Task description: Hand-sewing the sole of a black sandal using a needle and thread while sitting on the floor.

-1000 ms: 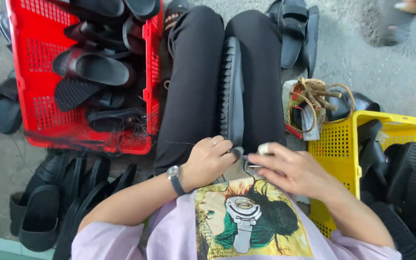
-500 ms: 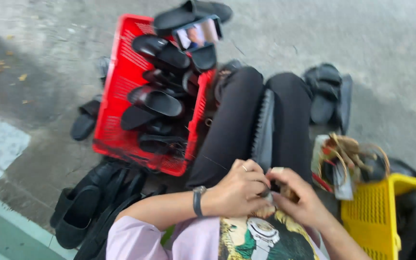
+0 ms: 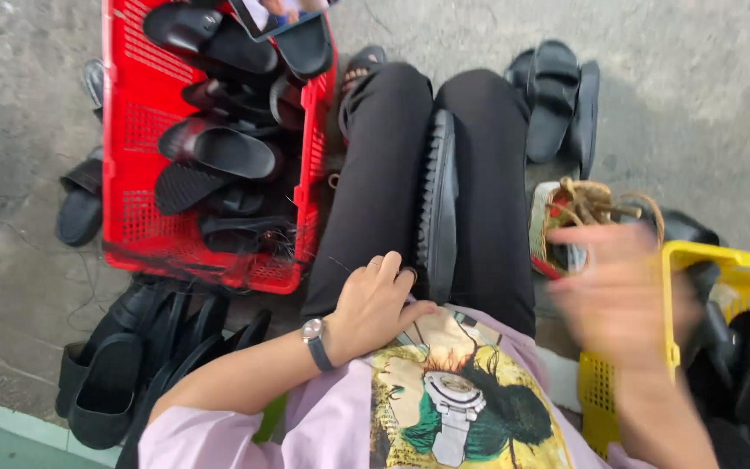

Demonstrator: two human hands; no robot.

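The right hand has just swung off the black sandal, blurred mid-frame, grip unreadable, leaving the left hand alone grasping its heel.

Red crate with black slippers; yellow crate; perhaps cord bundle.

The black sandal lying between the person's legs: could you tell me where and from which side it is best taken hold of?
Probably the near end of the black sandal, from above. It lies on edge between the thighs, ridged sole facing right, so the upper edge is free while the legs block both sides. The left hand already rests at that end; the right hand is raised and blurred, apart from it.
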